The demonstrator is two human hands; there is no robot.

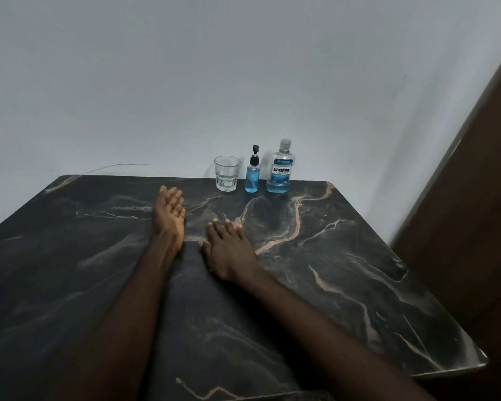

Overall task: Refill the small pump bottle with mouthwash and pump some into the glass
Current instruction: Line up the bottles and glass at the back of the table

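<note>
Three things stand in a row at the far edge of the dark marble table (344, 285). On the left is a clear, empty-looking glass (226, 177). Beside it is the small pump bottle (252, 173) with a black pump and blue liquid. On the right is the large mouthwash bottle (281, 167), capped, with blue liquid low in it. My left hand (169, 214) lies palm up on the table, fingers apart, holding nothing. My right hand (229, 251) rests palm down, flat, also holding nothing. Both hands are well short of the bottles.
A pale wall rises right behind the table's far edge. A brown wooden panel (475, 212) stands along the right side. A thin wire (116, 166) runs along the wall at the back left.
</note>
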